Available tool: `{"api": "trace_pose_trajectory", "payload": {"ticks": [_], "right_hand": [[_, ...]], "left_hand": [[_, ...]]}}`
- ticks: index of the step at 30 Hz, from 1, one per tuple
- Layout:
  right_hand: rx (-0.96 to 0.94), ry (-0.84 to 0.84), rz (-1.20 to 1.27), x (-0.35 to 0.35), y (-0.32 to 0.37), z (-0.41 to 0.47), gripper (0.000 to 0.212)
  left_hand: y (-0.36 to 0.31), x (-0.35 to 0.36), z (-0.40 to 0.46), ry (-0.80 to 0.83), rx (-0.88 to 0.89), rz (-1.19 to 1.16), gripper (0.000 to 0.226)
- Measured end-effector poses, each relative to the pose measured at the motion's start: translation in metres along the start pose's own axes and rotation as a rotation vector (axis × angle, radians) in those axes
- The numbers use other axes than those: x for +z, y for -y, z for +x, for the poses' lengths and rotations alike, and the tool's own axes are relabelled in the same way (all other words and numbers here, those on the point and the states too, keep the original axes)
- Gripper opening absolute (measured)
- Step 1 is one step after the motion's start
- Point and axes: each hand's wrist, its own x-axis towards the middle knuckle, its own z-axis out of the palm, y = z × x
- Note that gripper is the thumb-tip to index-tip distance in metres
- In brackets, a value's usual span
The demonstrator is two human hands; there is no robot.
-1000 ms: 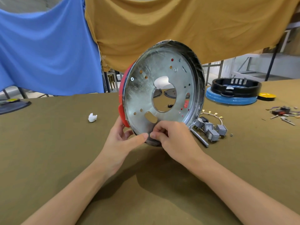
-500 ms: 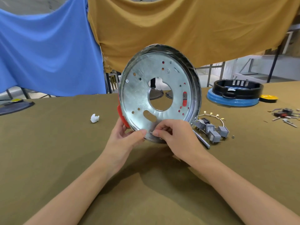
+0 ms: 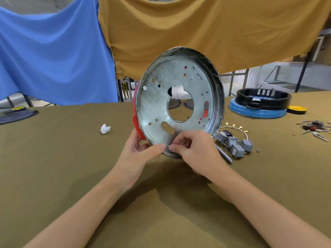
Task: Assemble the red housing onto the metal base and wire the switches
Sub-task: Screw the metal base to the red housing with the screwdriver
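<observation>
Table: wide surface under an olive-brown cloth.
Backdrop, 10 o'clock: hanging blue fabric sheet.
Backdrop, 12 to 2 o'clock: hanging mustard-yellow fabric sheet.
Beyond, 2 o'clock: dark metal frame legs, pale daylit floor.

Metal base upright between hands

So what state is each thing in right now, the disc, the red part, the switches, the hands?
metal base: held on edge, lower rim on the table
red housing: behind the base, only its edge showing
grey switches: loose on the table, wires attached
left hand: gripping the base's lower rim
right hand: pinching the base's lower rim
</observation>
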Motion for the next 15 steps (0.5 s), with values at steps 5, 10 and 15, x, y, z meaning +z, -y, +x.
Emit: {"api": "trace_pose_trajectory", "payload": {"ticks": [5,10,15], "right_hand": [[-0.134,-0.200,0.065,-0.019,0.002,0.001,0.004],[0.225,-0.176,-0.166,-0.050,-0.017,0.004,0.027],[0.431,0.327,-0.619,-0.038,-0.020,-0.004,0.051]], "left_hand": [[-0.002,-0.004,0.006,-0.060,-0.039,-0.121,0.062],[-0.003,-0.012,0.010,-0.214,-0.082,-0.218,0.059],[-0.001,-0.020,0.015,-0.317,-0.088,-0.262,0.054]]}}
